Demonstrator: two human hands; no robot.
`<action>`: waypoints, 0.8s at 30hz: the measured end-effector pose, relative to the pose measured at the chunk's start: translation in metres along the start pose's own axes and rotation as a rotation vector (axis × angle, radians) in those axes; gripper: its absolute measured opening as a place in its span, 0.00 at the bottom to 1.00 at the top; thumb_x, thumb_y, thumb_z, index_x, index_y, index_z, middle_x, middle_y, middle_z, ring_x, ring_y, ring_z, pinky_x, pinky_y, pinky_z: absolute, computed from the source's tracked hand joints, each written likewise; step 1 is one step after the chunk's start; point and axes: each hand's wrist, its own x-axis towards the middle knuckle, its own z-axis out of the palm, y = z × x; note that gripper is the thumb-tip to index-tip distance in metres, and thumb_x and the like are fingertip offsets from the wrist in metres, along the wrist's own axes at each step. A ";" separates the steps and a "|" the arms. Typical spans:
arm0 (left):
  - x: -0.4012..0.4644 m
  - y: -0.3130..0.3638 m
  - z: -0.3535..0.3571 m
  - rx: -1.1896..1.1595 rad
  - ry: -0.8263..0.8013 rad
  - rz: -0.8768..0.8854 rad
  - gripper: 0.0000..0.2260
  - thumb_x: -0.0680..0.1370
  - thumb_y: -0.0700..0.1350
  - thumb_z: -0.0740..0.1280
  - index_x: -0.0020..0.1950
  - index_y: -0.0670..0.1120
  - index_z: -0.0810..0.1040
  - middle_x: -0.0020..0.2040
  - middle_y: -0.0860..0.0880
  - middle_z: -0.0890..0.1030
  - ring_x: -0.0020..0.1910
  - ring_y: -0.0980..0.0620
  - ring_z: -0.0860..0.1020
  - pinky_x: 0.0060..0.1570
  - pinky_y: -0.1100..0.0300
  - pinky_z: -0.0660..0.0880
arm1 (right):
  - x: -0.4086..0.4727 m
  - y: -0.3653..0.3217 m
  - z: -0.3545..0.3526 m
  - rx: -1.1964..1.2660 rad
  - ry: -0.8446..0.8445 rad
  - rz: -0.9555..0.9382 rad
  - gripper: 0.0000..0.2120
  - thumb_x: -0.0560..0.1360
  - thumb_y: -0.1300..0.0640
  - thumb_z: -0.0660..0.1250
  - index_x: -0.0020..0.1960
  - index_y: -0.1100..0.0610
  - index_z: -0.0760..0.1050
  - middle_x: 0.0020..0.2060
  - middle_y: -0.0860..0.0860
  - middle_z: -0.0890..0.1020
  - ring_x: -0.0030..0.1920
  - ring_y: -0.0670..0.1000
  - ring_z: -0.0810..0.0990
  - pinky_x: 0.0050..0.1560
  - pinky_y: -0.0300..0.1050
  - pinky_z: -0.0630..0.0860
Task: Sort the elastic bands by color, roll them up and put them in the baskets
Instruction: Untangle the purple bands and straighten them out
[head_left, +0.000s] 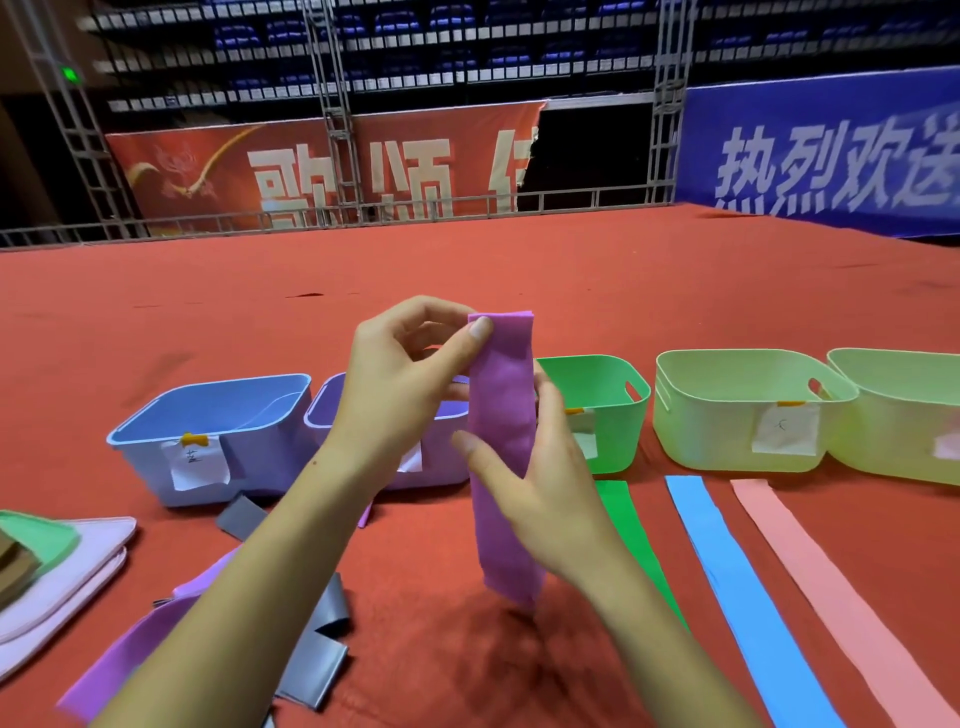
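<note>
Left hand (400, 384) pinched the top edge of the purple band (503, 457) between thumb and fingers, holding it upright above the red floor (467, 260). Right hand (535, 483) gripped the same band lower down, fingers wrapped across its middle. The band hung in front of the purple basket (441, 467), with the blue basket (218, 436) to the left and the green basket (608, 405) to the right. Green band (628, 530), blue band (727, 571) and pink band (831, 582) lay flat, side by side.
</note>
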 end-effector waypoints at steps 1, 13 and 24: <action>-0.001 0.000 0.002 0.001 0.008 0.004 0.07 0.80 0.41 0.74 0.54 0.38 0.83 0.46 0.40 0.87 0.43 0.50 0.85 0.42 0.48 0.86 | -0.001 -0.001 0.002 -0.028 0.009 0.008 0.51 0.71 0.34 0.75 0.83 0.45 0.51 0.79 0.44 0.68 0.78 0.44 0.68 0.76 0.54 0.70; -0.004 -0.002 0.004 -0.031 0.033 -0.077 0.06 0.81 0.38 0.73 0.56 0.37 0.82 0.41 0.42 0.88 0.40 0.50 0.87 0.45 0.48 0.87 | 0.000 0.004 -0.004 -0.088 0.081 -0.011 0.39 0.71 0.46 0.81 0.76 0.46 0.66 0.64 0.41 0.80 0.64 0.41 0.79 0.62 0.39 0.75; -0.001 -0.005 -0.014 -0.005 -0.086 -0.021 0.10 0.80 0.36 0.74 0.60 0.39 0.85 0.49 0.41 0.89 0.45 0.51 0.86 0.47 0.56 0.84 | 0.005 0.001 -0.007 -0.009 -0.061 0.014 0.40 0.64 0.44 0.84 0.72 0.43 0.70 0.62 0.39 0.82 0.62 0.42 0.81 0.64 0.51 0.79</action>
